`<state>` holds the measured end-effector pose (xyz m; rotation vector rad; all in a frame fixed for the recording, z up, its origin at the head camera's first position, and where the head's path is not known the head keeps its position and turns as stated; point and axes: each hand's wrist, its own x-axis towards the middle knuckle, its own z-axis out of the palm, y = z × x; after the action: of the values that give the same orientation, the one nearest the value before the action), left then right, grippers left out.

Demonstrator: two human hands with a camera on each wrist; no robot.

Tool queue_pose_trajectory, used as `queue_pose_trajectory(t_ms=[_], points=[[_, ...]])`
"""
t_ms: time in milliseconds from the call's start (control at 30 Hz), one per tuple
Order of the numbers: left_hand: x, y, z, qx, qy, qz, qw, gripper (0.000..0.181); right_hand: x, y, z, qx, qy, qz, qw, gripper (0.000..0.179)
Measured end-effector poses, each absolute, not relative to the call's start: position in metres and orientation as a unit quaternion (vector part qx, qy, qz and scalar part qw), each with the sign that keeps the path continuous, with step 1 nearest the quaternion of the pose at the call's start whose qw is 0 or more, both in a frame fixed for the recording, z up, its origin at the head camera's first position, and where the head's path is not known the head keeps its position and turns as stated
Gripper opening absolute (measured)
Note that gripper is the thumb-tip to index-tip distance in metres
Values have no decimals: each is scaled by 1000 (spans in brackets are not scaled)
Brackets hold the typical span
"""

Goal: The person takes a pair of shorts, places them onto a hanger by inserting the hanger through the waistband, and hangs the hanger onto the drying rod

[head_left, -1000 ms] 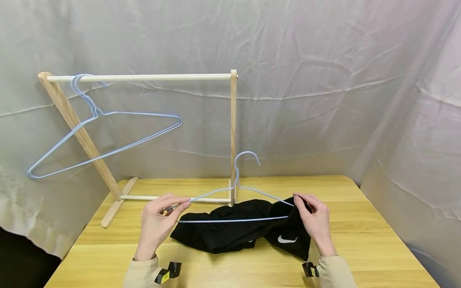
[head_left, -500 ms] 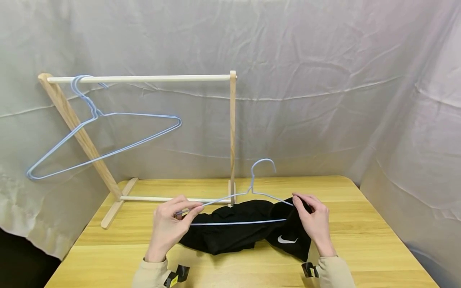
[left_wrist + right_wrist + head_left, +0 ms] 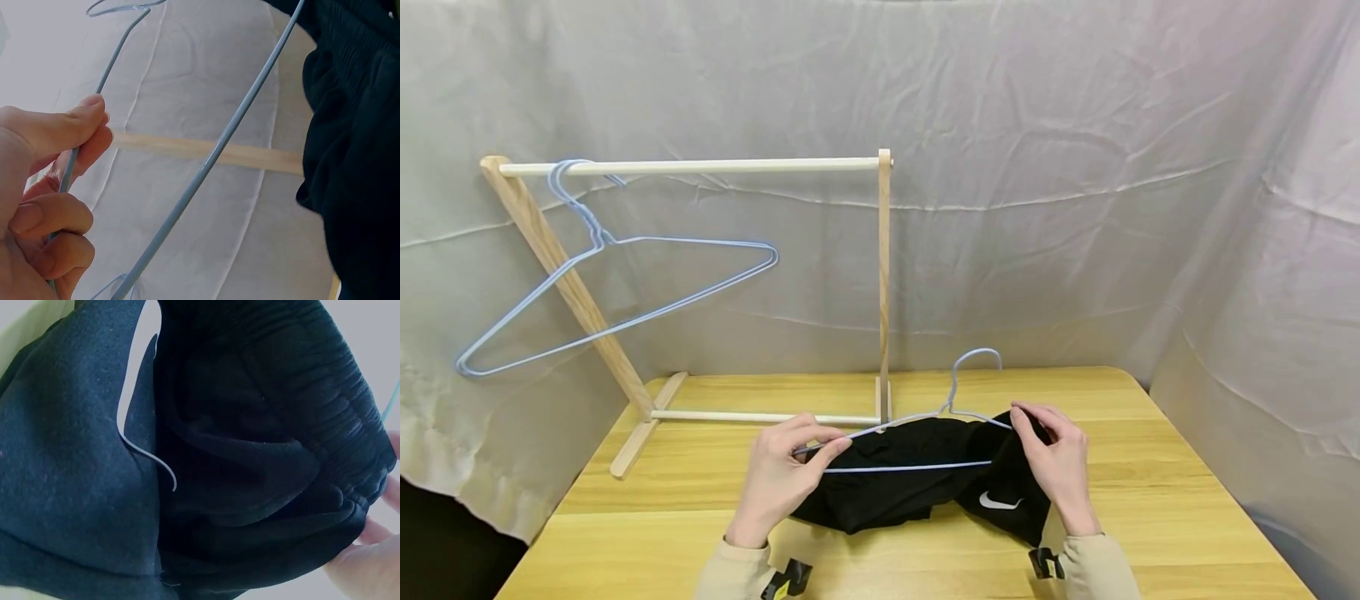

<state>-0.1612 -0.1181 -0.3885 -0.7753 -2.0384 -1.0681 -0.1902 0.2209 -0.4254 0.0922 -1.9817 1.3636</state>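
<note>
My left hand grips the left shoulder of a light blue wire hanger, thumb and fingers curled round the wire in the left wrist view. The hook of the hanger points up. A black garment with a white swoosh lies bunched beneath it on the table. With my right hand I pinch the raised edge of the garment's opening. The hanger's right end is hidden inside that opening. In the right wrist view, the gathered elastic edge spreads wide and fingers hold it at the side.
Two similar blue hangers hang on a wooden rack at the back left. The rack's right post stands just behind the garment. Grey cloth surrounds the wooden table.
My left hand has moved right with the hanger, whose hook has shifted right and lower. Its right end has slid further into the garment's opening. My right hand has stayed nearly still.
</note>
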Motion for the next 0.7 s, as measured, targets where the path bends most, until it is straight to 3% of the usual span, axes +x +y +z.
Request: queue_pose_trajectory(t_ms=[567,700], points=[[-160,-99,-398,-309,-795,-414,317,3,-188,219,-422,59,-746,536,390,13],[-159,-96,-397,-311,-796,-412,316,9,-187,219,-422,59,-748,530,395,14]])
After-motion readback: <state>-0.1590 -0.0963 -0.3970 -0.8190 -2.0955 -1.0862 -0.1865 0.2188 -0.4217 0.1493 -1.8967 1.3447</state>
